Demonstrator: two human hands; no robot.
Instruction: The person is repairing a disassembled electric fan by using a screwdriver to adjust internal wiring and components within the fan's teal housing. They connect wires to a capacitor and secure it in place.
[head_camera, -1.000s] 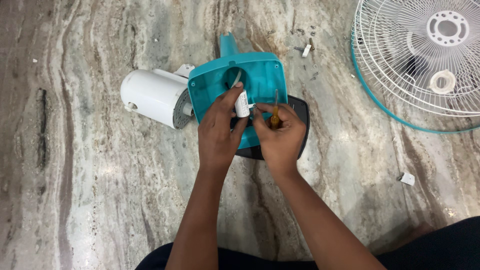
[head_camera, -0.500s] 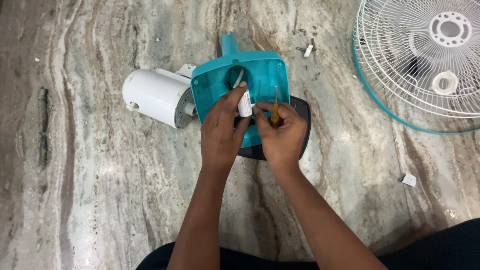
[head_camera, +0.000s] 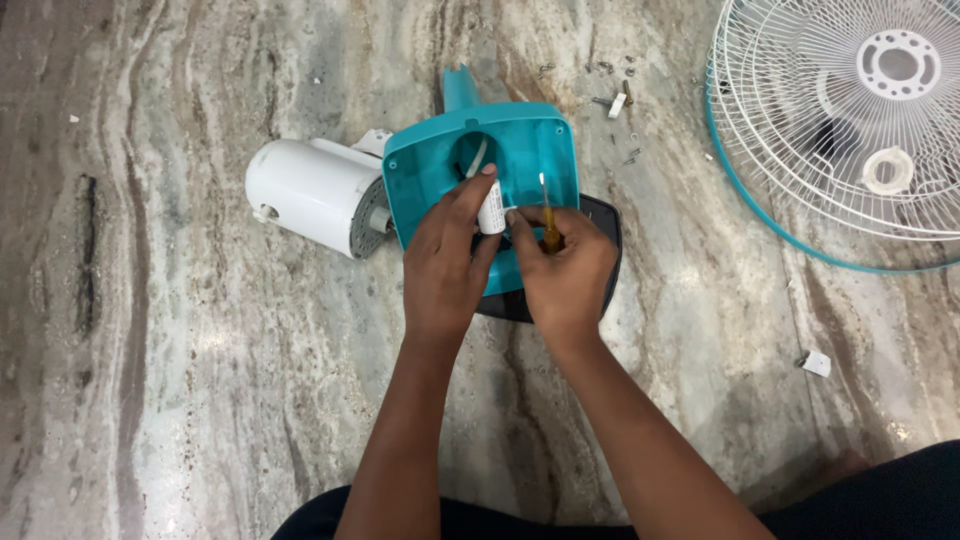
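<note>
head view. landmark: teal plastic fan housing, squarish, with a round hole (head_camera: 530, 140), lying on the veined grey marble floor (head_camera: 180, 380).
- small white cylindrical capacitor (head_camera: 491, 208): over the housing's lower middle, a white lead running up into the hole. judged light, rigid, smooth and a little slippery; the lead looks fragile, so best gripped round the body, not by the wire.
- left hand (head_camera: 445, 270): fingers curled, pinching the capacitor.
- right hand (head_camera: 565, 270): closed round an amber-handled screwdriver (head_camera: 547, 225), tip up, just right of the capacitor.
- white cylindrical motor casing (head_camera: 305, 195): touching the housing's left side.
- white wire fan guard with teal rim (head_camera: 850, 130): well right.
- loose screws (head_camera: 615, 90): just above the housing's right corner.
</note>
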